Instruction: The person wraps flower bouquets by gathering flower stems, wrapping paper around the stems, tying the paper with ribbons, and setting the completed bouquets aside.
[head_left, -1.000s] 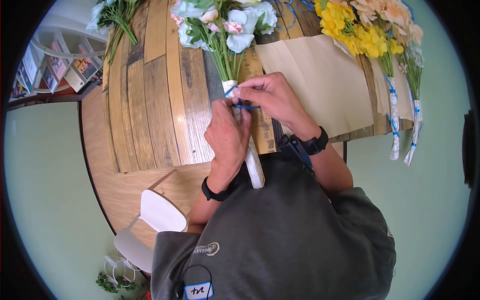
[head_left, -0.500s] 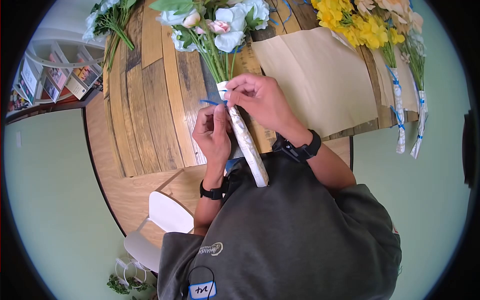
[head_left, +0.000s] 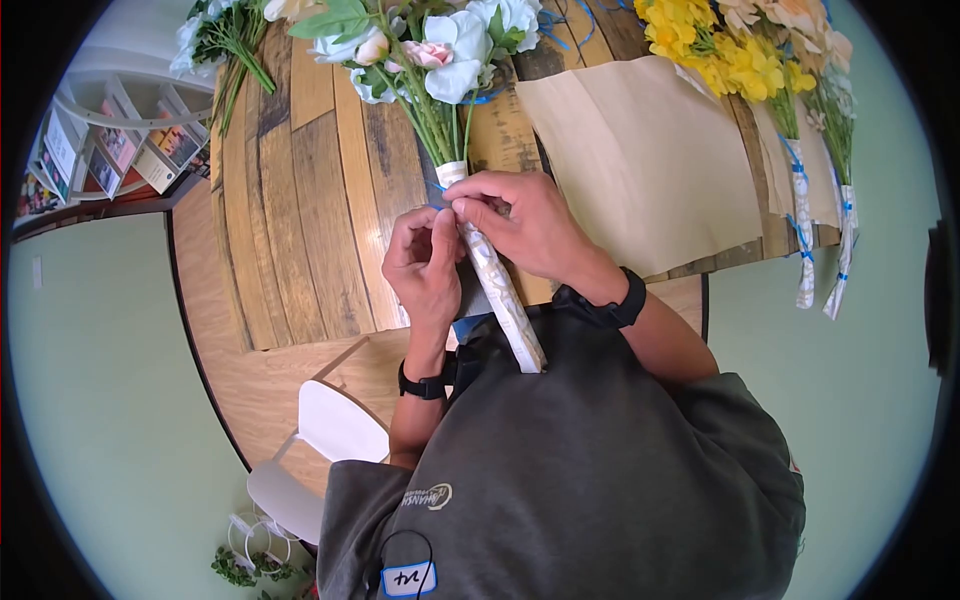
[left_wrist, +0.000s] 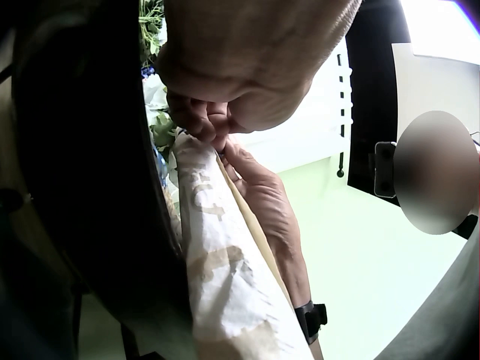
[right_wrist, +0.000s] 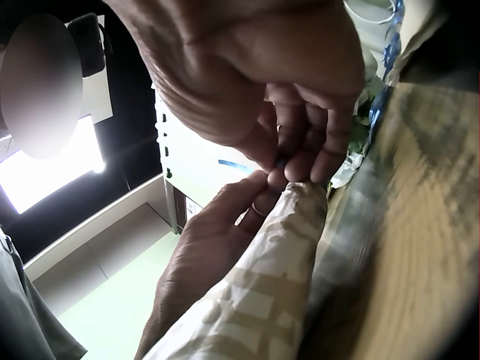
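Observation:
A bouquet of pale blue and pink flowers (head_left: pixel 455 60) has its stems in a patterned paper wrap (head_left: pixel 500 295), which slants toward the person's body. A thin blue ribbon (head_left: pixel 438 187) crosses the upper end of the wrap, mostly hidden by fingers. The left hand (head_left: pixel 425 270), left of the wrap, pinches the ribbon between thumb and curled fingers. From the right, the right hand (head_left: pixel 535 225) pinches the ribbon against the wrap's upper part. In the right wrist view, a short ribbon end (right_wrist: pixel 236 165) sticks out beside the meeting fingertips.
Brown paper (head_left: pixel 645 165) lies right of the hands on the wooden table (head_left: pixel 300 220). Yellow flowers (head_left: pixel 750 70) with a ribbon-tied wrapped handle lie at the far right, beside peach flowers. Loose stems (head_left: pixel 240 65) lie at the back left. A white chair (head_left: pixel 340 420) stands below the table edge.
The left hand has moved left from over the wrap to beside it, with the ribbon. The right hand has shifted slightly down along the wrap, and the flower heads have swung left.

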